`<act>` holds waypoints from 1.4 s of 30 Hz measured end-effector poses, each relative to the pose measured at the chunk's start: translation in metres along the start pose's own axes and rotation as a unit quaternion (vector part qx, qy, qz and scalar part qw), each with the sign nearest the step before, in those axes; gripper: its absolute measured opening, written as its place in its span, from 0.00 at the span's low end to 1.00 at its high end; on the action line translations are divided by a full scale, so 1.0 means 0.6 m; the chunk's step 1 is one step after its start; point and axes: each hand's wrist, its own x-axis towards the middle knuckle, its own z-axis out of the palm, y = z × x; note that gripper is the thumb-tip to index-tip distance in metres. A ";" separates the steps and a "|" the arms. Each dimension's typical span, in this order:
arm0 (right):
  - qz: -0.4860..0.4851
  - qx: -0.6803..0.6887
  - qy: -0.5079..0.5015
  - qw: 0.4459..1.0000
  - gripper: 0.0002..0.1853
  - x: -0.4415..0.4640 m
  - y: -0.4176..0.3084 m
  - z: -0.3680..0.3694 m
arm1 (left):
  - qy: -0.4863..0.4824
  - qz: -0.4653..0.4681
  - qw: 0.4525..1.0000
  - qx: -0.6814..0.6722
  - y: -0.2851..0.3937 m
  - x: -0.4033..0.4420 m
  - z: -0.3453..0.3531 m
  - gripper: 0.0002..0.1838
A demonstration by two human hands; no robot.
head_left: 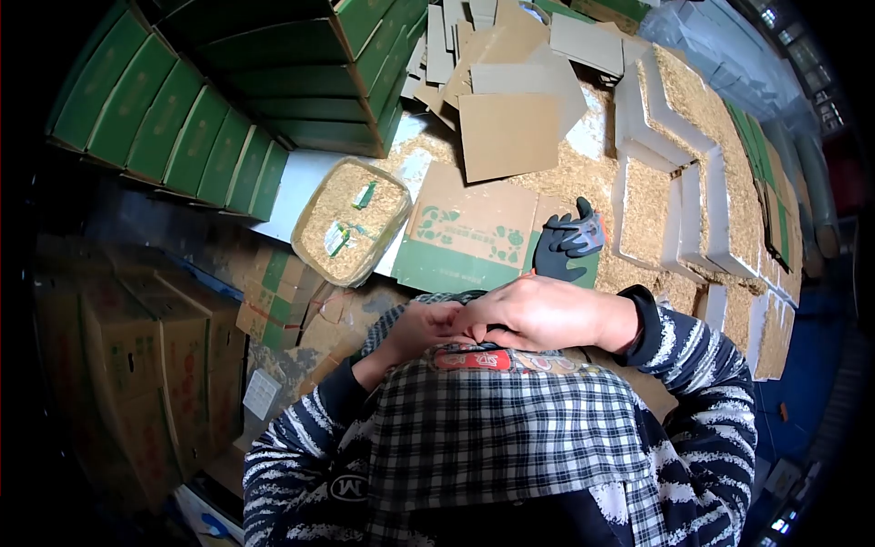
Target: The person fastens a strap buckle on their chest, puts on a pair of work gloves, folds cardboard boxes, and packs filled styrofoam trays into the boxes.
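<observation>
My left hand [424,328] and my right hand [538,310] meet in front of my body, above the upper edge of a black-and-white checked apron [510,419]. Fingers on both are bent and closed together, and what they pinch is hidden. Just below my fingers, a red patterned patch [471,359] shows on the cloth. Beyond my right hand, dark grey work gloves [570,242] lie on a flattened green-and-brown carton [474,228].
A clear tub [305,214] of shavings holds small green-and-white packets. Green boxes [191,128] are stacked at upper left, brown cartons [182,365] at lower left. Cardboard sheets [510,132] lie at the back. White trays [638,219] of shavings stand stacked on the right.
</observation>
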 end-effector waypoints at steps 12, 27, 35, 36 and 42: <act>0.063 -0.011 0.005 0.998 0.31 -0.028 -0.027 -0.003 | 0.018 0.034 0.994 -0.102 -0.075 0.015 0.016 0.08; 0.178 0.189 0.135 0.956 0.43 -0.033 0.027 0.029 | -0.009 0.197 0.976 0.093 -0.041 0.045 -0.008 0.08; 0.180 0.230 0.148 0.945 0.40 -0.035 0.035 0.041 | -0.020 0.241 0.959 0.150 -0.046 0.034 -0.010 0.09; 0.178 0.229 0.149 0.946 0.40 -0.035 0.035 0.045 | -0.001 0.318 0.921 0.225 -0.047 0.035 -0.013 0.11; 0.184 0.241 0.199 0.932 0.33 -0.040 0.038 0.068 | 0.004 0.237 0.930 0.282 -0.043 0.009 -0.008 0.15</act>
